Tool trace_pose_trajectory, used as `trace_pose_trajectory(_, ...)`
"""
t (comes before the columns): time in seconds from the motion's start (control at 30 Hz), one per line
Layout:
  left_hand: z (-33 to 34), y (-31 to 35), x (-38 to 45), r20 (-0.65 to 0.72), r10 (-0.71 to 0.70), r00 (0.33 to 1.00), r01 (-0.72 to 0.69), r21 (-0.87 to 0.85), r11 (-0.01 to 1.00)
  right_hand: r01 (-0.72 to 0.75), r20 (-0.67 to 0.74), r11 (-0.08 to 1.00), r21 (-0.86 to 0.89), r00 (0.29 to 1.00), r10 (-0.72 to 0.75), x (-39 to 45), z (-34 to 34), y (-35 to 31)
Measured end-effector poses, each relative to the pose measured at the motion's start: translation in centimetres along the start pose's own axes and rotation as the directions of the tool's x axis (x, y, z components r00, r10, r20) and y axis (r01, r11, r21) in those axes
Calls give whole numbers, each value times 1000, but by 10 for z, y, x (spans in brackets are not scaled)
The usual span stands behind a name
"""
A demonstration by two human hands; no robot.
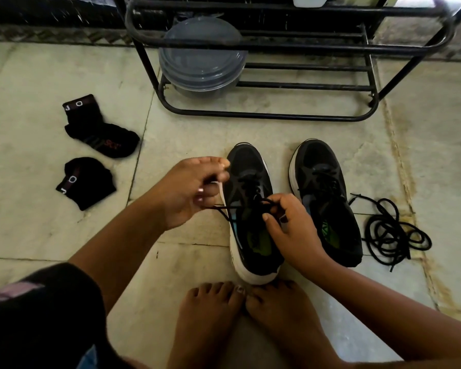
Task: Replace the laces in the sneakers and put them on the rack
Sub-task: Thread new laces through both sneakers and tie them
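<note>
Head view is showing a person sitting on the floor with bare feet touching the heel of the near sneaker, the landmark here. The left hand, just left of that sneaker, is pinching one end of its black lace with curled fingers. The right hand, over the sneaker's opening, is gripping the other part of the same lace near the top eyelets. The second sneaker is standing just right of it, laced and untouched. A loose coil of black laces is lying further right. The black metal rack is standing beyond the sneaker's toe, holding a lidded plastic container. Two black socks are lying well to the left.
</note>
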State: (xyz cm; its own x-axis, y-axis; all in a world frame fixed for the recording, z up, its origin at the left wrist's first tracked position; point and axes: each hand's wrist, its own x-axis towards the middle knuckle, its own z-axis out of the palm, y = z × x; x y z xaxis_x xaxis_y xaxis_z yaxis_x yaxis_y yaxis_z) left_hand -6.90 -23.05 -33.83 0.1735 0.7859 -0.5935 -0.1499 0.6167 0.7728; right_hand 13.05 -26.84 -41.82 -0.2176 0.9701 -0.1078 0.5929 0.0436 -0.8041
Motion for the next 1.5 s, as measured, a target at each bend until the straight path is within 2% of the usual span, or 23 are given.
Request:
trace_pose_trajectory(0.03,-1,-6,0,-54,105,993,-77,375,924,4,3,1000,-2,1000,-4,0,0,0)
trace_pose_trajectory(0.07,0,-14,1,-27,221,975,-137,711,690,10,5,1000,-6,1000,-10,0,0,0)
trace_pose_trajectory(0.1,1,-24,1,65,267,961,-174,896,409,17,4,1000,-11,1000,-17,0,0,0)
trace_pose_trajectory(0.13,4,-32,-1,131,262,956,-193,955,226,27,2,999,-17,1000,-27,0,1,1)
trace_pose_trajectory(0.17,6,-39,-4,166,267,949,-214,963,162,35,1,999,-25,999,-35,0,2,2)
trace_pose_trajectory(0.27,4,-42,-11,173,364,915,-251,951,179,44,-2,999,-29,999,-44,0,3,4)
trace_pose_trajectory(0.33,-1,-36,-19,175,364,915,-248,954,166,57,-14,998,-14,998,-57,-2,4,3)
trace_pose_trajectory(0.47,-10,-31,-34,173,282,944,-237,948,211,56,-19,998,-18,998,-56,-6,0,2)
trace_pose_trajectory(0.6,-23,-34,-42,67,240,969,-109,980,167,65,-8,997,-45,998,-66,-6,-1,1)
trace_pose_trajectory(0.73,-36,-42,-42,-1,70,998,-10,988,157,67,7,994,-89,998,-67,-10,-2,-1)
trace_pose_trajectory(0.83,-36,-49,-41,-22,28,999,19,994,110,137,6,972,-192,990,-138,-13,-3,-3)
trace_pose_trajectory(0.9,-36,-51,-41,-40,34,999,40,999,22,188,9,943,-274,981,-193,-15,-5,-5)
trace_pose_trajectory(1.0,-34,-57,-37,-62,154,986,70,997,-46,159,-7,941,-300,986,-169,-14,-9,-10)
trace_pose_trajectory(1.07,-22,-60,-29,-29,288,957,26,1000,12,46,-8,967,-252,999,-49,-9,-11,-12)
trace_pose_trajectory(1.17,8,-67,-10,10,375,927,-93,974,205,-55,52,951,-304,996,75,-1,-13,-15)
trace_pose_trajectory(1.3,24,-73,7,-2,378,926,-93,968,232,-12,85,940,-342,995,44,3,-18,-14)
trace_pose_trajectory(1.4,19,-76,5,-12,439,899,-144,936,320,-27,80,959,-283,995,51,2,-21,-11)
trace_pose_trajectory(1.5,12,-80,0,1,485,874,-196,916,351,-47,88,973,-227,994,68,-1,-18,-12)
